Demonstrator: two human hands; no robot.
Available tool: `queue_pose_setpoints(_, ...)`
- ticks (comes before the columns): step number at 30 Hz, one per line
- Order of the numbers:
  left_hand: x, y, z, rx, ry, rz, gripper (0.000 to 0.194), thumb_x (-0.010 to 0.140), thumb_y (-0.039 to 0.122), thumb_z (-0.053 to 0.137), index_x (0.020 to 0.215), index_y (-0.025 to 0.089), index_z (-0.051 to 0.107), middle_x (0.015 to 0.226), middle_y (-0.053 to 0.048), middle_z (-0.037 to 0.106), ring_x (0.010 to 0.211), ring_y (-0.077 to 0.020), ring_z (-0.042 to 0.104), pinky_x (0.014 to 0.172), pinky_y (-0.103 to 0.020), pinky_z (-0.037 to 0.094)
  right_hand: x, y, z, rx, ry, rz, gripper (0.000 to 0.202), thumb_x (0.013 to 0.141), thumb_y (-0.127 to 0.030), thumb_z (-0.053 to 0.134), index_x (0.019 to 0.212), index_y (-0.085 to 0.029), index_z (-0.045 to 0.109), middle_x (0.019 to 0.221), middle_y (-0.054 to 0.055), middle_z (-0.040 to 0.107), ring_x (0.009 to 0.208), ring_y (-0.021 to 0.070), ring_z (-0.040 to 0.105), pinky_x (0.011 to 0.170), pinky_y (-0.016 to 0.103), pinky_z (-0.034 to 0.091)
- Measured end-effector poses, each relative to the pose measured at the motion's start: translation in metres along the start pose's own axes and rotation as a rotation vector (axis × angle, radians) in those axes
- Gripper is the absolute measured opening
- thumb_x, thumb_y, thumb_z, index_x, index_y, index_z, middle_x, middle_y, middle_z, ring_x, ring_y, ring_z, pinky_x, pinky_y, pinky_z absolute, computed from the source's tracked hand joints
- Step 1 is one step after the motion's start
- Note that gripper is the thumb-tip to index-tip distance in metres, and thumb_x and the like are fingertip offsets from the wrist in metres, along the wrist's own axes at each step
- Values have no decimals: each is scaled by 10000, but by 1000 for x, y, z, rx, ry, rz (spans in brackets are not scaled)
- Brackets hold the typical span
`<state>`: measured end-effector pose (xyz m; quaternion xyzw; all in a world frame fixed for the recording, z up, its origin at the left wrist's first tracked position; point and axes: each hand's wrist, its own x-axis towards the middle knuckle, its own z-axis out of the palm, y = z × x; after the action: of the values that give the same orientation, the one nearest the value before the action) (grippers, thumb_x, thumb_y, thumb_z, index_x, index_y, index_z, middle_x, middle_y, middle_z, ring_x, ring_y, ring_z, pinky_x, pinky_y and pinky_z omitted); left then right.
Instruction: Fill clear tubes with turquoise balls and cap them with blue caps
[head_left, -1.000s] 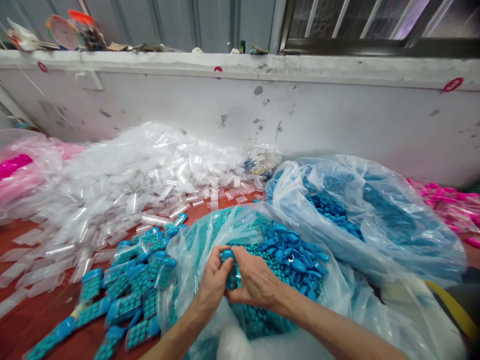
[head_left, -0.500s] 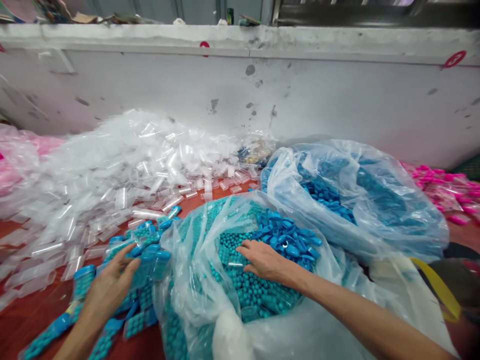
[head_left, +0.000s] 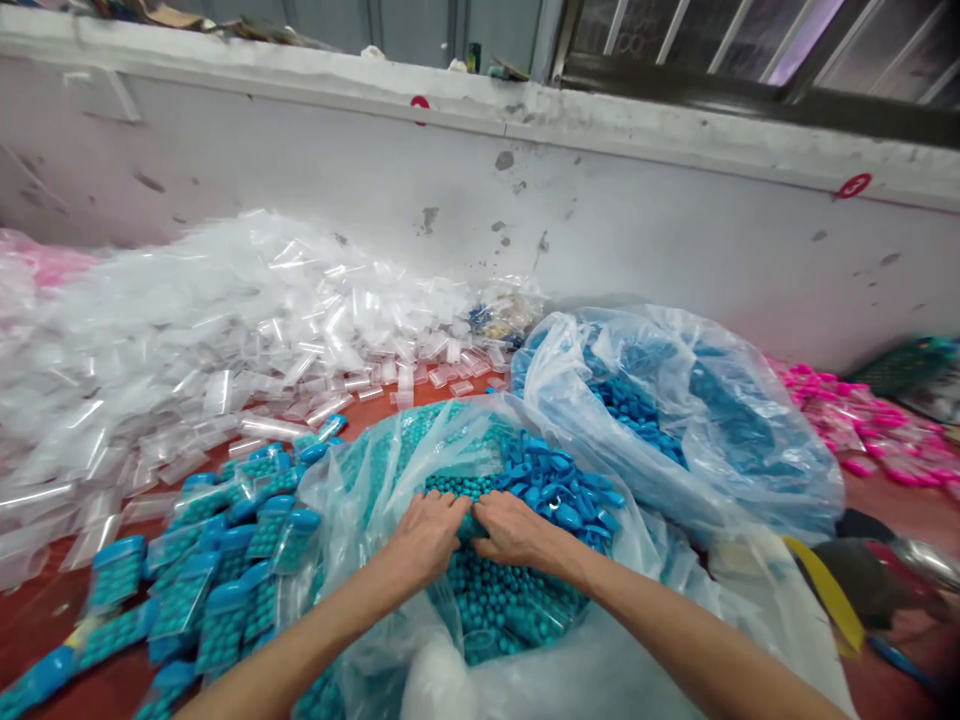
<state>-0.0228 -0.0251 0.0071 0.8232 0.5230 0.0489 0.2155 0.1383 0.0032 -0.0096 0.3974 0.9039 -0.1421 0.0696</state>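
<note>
My left hand and my right hand meet over an open plastic bag of teal beads. Fingers of both are curled and closed around a small clear plastic container, mostly hidden by them. Just right of my right hand, blue caps lie heaped on the beads. More clear containers are partly sunk in the beads below my hands. To the left of the bag lies a pile of bead-filled containers with blue caps.
A large heap of clear empty containers covers the back left of the red table. Behind on the right sits a second bag with blue caps. Pink pieces lie farther right, near the wall.
My left hand has left the pile of capped containers, moved right and closed beside my right hand. The right hand stays over the beads. The view has tilted and shifted slightly.
</note>
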Motion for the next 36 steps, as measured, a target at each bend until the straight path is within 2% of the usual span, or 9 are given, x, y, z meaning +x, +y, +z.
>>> queue_pose_setpoints(5,36,-6,11,-304,-85,65,275,658,123,495,926,182,495,855,-46,606,855,-224,555,733,-307,392,5,17,-21,341,-61,110,241,750,-290,465,710,-121,633,607,17,591,537,117,481,470,208,308)
queue_pose_setpoints(10,46,-5,14,-671,-112,42,211,688,170,461,898,180,455,809,5,541,713,-149,544,626,-257,431,-2,33,-39,559,-5,128,365,845,-304,351,687,-125,627,550,-10,566,478,94,470,463,188,337)
queue_pose_setpoints(14,38,-2,12,-1088,-212,-93,283,690,288,540,918,193,402,681,57,433,542,-108,502,493,-246,432,-14,45,-38,161,191,332,282,851,-336,419,874,-143,624,831,82,663,779,199,605,661,258,418)
queue_pose_setpoints(17,33,-2,11,-1179,-252,-111,323,704,428,546,875,188,414,673,57,444,495,-98,523,450,-226,411,-17,47,-19,-106,127,513,306,815,-354,493,984,-117,585,882,147,654,833,272,604,695,335,431)
queue_pose_setpoints(21,28,-4,10,-1274,-265,-90,432,665,522,574,883,168,458,682,33,512,484,-84,537,399,-173,363,-18,43,8,-145,133,374,372,825,-158,440,1196,-177,470,1050,124,611,1025,267,524,856,393,374)
queue_pose_setpoints(24,23,-7,10,-1302,-262,-131,421,684,521,562,885,168,452,673,9,574,470,-79,534,367,-148,322,-23,46,9,-17,208,264,443,814,-113,412,1253,-168,420,1094,122,589,1049,254,498,905,411,334)
queue_pose_setpoints(27,20,-6,13,-1298,-229,-192,378,708,497,538,881,185,417,582,39,547,463,-97,545,366,-152,342,-27,46,-2,319,274,254,340,787,-130,430,1116,-127,516,1000,95,614,911,201,554,806,313,408)
queue_pose_setpoints(31,21,0,17,-1247,-158,-168,342,712,444,533,907,195,404,623,57,520,437,-91,533,341,-157,349,-30,30,-14,678,213,151,211,823,-172,378,942,-158,552,700,-8,588,611,126,542,606,230,424)
queue_pose_setpoints(36,18,9,17,-1268,-102,-124,331,718,381,529,952,187,397,682,57,492,433,-72,521,328,-151,336,-35,10,-17,481,372,123,204,790,-135,438,960,-152,551,861,46,618,810,161,569,724,248,407)
